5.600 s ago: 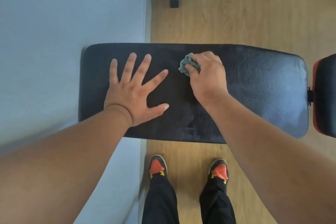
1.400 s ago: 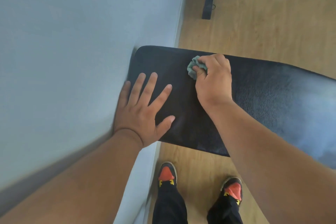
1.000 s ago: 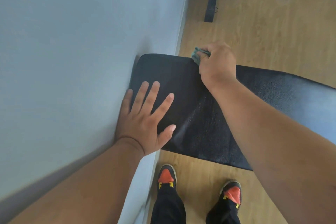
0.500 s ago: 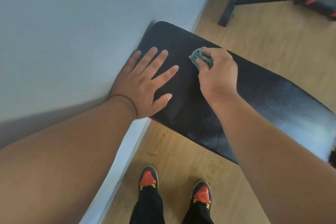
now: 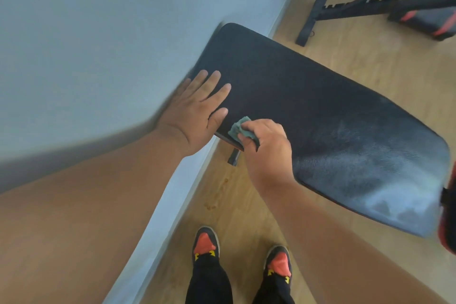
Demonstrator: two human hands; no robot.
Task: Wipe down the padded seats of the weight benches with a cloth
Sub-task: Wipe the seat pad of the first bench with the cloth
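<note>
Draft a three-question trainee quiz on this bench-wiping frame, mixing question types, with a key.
1. True or false: the left hand lies flat with straight fingers on the black padded seat.
2. Which hand holds the green cloth? A) left B) right C) neither
3. Fill in: the cloth sits at the seat's ____ edge, the one closest to the person's shoes.

Key:
1. True.
2. B: the right hand has its fingers curled round the cloth.
3. Near.
</note>
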